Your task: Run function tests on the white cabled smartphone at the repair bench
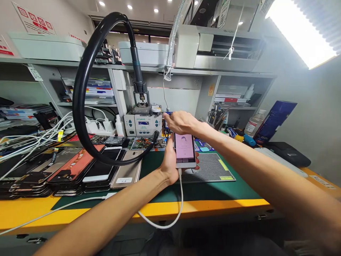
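Note:
A white-framed smartphone (184, 149) stands tilted up in my left hand (171, 160), its pinkish screen lit and a white cable (182, 193) plugged into its bottom edge. Fingertips of that hand wrap round to the phone's right side. Across the phone's top edge lies my right hand (181, 122), back of the hand upward and fingers curled in toward the left. What those fingers hold, if anything, is hidden, and I cannot tell whether they touch the phone. Just left of the right hand is a hot air rework station (144, 124).
A thick black hose (80, 81) arches up from the station at the left. Stacked phones and screens (98, 170) line the bench's left side. Behind the phone lies a perforated grey plate (213, 167) on a green mat (197, 192). A clear bottle (254, 122) stands at the right.

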The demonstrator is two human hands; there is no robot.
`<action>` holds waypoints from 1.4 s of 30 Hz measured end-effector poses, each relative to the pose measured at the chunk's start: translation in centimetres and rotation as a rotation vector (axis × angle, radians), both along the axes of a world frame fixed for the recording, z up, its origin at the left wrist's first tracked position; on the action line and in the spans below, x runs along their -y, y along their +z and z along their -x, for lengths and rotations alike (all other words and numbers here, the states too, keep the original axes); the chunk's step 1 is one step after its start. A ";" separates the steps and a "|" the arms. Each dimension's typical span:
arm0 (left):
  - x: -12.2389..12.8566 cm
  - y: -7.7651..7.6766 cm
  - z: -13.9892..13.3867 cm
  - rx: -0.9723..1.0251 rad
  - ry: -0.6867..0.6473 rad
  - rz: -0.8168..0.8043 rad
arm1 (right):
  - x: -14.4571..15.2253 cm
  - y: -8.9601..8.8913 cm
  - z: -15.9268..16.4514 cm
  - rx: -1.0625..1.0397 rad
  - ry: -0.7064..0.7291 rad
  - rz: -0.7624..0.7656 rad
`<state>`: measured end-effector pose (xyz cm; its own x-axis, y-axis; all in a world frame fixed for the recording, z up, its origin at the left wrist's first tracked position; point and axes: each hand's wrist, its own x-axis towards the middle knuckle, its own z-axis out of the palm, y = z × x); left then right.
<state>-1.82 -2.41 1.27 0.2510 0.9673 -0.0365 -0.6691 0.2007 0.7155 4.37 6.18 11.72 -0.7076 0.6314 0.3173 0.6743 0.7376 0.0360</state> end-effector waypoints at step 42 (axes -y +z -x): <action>0.0 -0.4 -0.6 -0.151 0.073 0.065 | 2.0 -8.7 -8.4 -1.098 0.398 1.096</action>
